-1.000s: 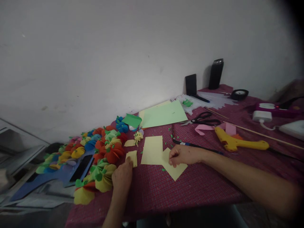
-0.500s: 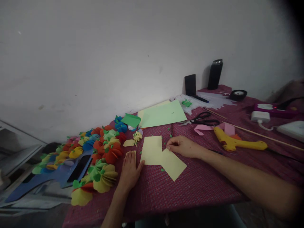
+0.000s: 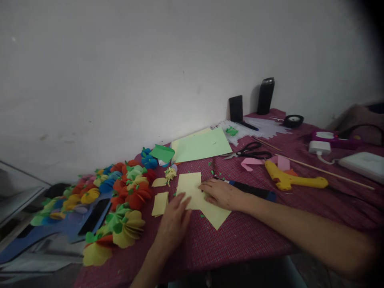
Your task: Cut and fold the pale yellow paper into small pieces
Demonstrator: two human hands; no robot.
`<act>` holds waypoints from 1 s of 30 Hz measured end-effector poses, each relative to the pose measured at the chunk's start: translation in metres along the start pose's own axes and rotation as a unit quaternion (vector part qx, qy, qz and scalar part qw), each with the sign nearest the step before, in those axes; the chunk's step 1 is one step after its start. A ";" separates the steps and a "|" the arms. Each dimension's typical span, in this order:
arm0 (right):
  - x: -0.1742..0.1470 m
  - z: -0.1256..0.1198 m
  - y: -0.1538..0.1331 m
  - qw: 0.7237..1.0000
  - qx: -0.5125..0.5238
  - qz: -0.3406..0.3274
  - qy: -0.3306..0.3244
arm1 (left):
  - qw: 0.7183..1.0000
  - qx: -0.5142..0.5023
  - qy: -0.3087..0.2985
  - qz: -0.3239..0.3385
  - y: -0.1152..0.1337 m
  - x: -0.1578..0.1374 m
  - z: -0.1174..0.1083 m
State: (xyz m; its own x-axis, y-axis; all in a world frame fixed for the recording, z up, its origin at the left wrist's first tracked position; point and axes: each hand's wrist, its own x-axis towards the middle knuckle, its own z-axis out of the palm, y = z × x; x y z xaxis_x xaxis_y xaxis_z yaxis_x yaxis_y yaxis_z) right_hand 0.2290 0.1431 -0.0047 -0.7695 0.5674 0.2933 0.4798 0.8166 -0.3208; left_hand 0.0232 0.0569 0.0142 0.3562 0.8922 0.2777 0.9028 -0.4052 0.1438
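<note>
My left hand (image 3: 176,218), fingers apart, is at the lower left edge of a pale yellow paper sheet (image 3: 186,182). Left of it lies a small stack of cut yellow paper pieces (image 3: 160,204). My right hand (image 3: 222,194) rests with fingers stretched across that sheet and a second yellow sheet (image 3: 218,218), which lies turned at an angle. Behind my right wrist lies a long dark tool with blue ends (image 3: 252,189); its kind is unclear.
Folded paper pumpkins (image 3: 139,194) crowd the left side. Behind are a light green sheet (image 3: 204,146) and black-handled scissors (image 3: 250,151). A yellow glue gun (image 3: 291,178), pink paper strip (image 3: 247,163) and wooden stick (image 3: 327,171) lie at right. A black bottle (image 3: 265,97) stands by the wall.
My left hand has lifted off the small yellow stack and moved right to the sheet. My right hand has gone from a pinch at the sheets' corner to lying outstretched over them.
</note>
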 end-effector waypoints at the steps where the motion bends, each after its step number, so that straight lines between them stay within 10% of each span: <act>1: 0.000 -0.001 0.000 1.000 -0.002 -0.002 -0.003 | 0.999 -0.033 -0.016 0.035 0.008 0.001 -0.001; 13: 0.005 -0.003 0.002 0.999 0.003 0.014 -0.044 | 0.977 -0.106 -0.163 0.082 0.022 0.010 -0.002; 21: 0.006 -0.001 0.002 0.999 0.010 0.014 -0.048 | 0.994 -0.082 -0.039 -0.056 0.010 0.028 0.015; 30: 0.007 0.002 0.002 0.999 0.020 0.025 -0.039 | 0.982 -0.140 -0.095 -0.089 0.007 0.046 0.020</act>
State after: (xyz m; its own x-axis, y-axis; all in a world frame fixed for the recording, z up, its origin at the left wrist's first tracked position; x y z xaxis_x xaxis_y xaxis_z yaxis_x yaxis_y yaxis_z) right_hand 0.2237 0.1488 -0.0054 -0.7765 0.5956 0.2058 0.5020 0.7821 -0.3692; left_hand 0.0507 0.0988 0.0087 0.2612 0.9642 0.0456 0.8628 -0.2544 0.4369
